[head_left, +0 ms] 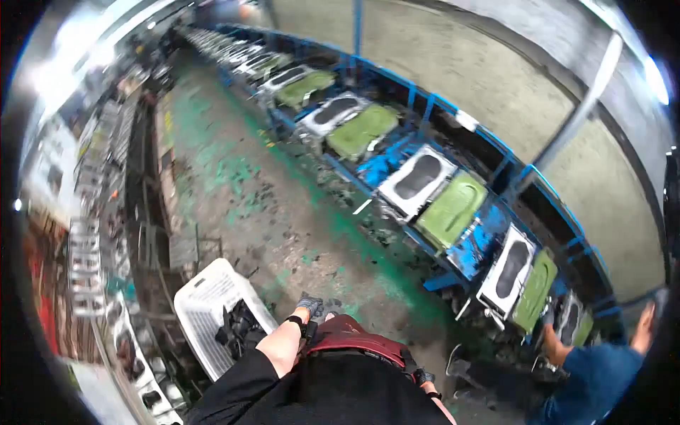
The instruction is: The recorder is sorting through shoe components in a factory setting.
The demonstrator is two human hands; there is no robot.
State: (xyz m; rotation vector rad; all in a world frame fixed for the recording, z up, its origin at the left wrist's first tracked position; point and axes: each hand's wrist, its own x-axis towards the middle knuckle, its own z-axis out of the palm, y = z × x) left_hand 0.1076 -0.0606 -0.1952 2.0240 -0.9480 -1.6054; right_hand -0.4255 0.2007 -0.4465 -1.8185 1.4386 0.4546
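My left hand (pixel 310 304), in a grey glove with a dark band at the wrist, hangs in front of my waist beside a dark red apron or pouch (pixel 354 340). Its fingers are too small and blurred to read. My right hand (pixel 424 377), also gloved, is by my right hip, its fingers mostly hidden. Nearest my left arm stands a white plastic crate (pixel 195 301), with loose black pieces (pixel 244 326) heaped inside. To my right runs a blue-framed line of moulds, each pairing a silver plate (pixel 418 180) with a dark sole-shaped middle and a green plate (pixel 453 209).
A co-worker in a blue shirt (pixel 595 379) leans over the line at lower right, one hand (pixel 552 347) by a mould. Black scraps litter the green-grey floor (pixel 283 234). Racks with metal trays (pixel 85 262) stand at left. A blue rail (pixel 489 138) backs the line.
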